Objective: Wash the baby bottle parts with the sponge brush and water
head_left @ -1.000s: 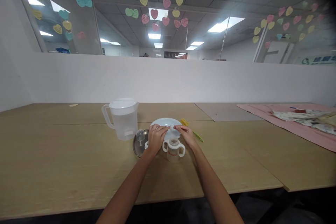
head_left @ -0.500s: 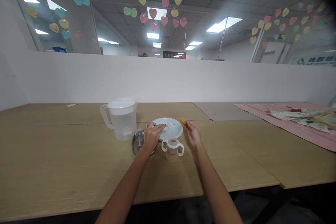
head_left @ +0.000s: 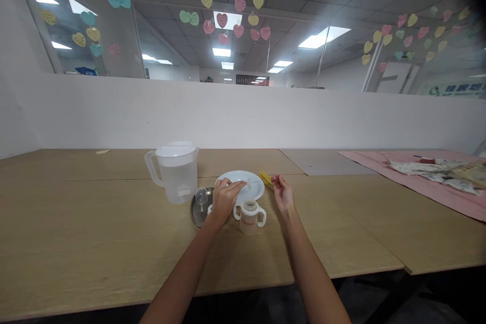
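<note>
On the near side of the bench, the two-handled cup is stood upright between the forearms. To its left, the metal tray is partly covered by the left hand. Farther in, the small clear piece is held at the fingertips of the left hand, just right of them and above the plate; that hand is the nearer to it. The right hand is positioned farther right, with the thin rod pinched in its fingers at the right end. The rod's long axis is aligned left to right, its left end directed at the piece; whether the tip is seated inside cannot be told. Beyond, the yellow brush is placed beside the plate's right rim. The jug is set far left.
</note>
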Demonstrator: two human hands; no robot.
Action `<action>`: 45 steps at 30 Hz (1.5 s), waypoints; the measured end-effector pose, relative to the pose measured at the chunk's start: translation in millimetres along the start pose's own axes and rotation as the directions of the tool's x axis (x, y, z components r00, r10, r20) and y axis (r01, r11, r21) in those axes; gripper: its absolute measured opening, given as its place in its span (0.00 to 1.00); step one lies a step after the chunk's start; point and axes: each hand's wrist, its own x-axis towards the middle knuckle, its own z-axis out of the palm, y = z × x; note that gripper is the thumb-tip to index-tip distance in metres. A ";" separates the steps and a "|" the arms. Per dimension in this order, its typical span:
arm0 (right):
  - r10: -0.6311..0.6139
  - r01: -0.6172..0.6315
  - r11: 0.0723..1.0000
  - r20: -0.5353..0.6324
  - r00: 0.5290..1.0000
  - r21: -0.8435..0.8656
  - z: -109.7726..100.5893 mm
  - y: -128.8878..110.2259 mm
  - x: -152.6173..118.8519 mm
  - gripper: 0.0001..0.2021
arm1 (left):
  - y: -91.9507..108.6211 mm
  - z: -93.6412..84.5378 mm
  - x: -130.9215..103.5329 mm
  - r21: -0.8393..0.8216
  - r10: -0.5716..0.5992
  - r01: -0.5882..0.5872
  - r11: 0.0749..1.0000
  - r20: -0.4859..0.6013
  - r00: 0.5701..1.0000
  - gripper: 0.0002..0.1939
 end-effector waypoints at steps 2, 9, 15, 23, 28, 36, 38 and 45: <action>-0.024 0.024 1.000 0.005 1.000 -0.016 -1.6 -0.1 1.1 0.02 | 0.8 -1.2 0.5 -0.026 -0.014 0.015 1.000 0.020 1.000 0.14; -0.096 0.097 0.995 -0.057 0.994 0.007 -16.2 -4.3 8.3 0.04 | -1.3 -7.7 2.8 -0.193 -0.176 0.156 0.969 -0.090 0.980 0.12; -0.068 0.070 0.998 -0.126 0.990 0.007 -24.1 0.3 12.9 0.04 | -4.4 -15.5 11.4 -0.373 -0.394 0.302 0.877 -0.200 0.897 0.11; -0.095 0.080 0.986 -0.105 0.990 -0.143 -26.4 12.5 17.0 0.06 | -9.1 -6.3 14.7 -0.299 -0.420 0.413 0.860 0.044 0.906 0.10; -0.090 0.060 0.975 -0.134 0.987 -0.214 -25.3 12.9 15.9 0.08 | -23.5 -3.7 21.3 -0.171 -0.358 0.393 0.903 0.206 0.911 0.10; -0.182 0.119 0.921 -0.139 0.973 -0.371 -11.1 17.2 5.3 0.13 | -43.5 4.2 36.7 -0.178 -0.184 0.302 0.937 0.483 0.856 0.10; -0.189 0.132 0.899 -0.099 0.977 -0.417 -11.3 18.8 5.5 0.15 | -43.3 11.0 38.0 -0.220 -0.150 0.323 0.920 0.564 0.812 0.10; -0.178 0.172 0.805 0.047 0.983 -0.568 -17.8 23.1 11.7 0.17 | -36.4 26.9 39.5 -0.377 -0.079 0.500 0.780 0.733 0.676 0.08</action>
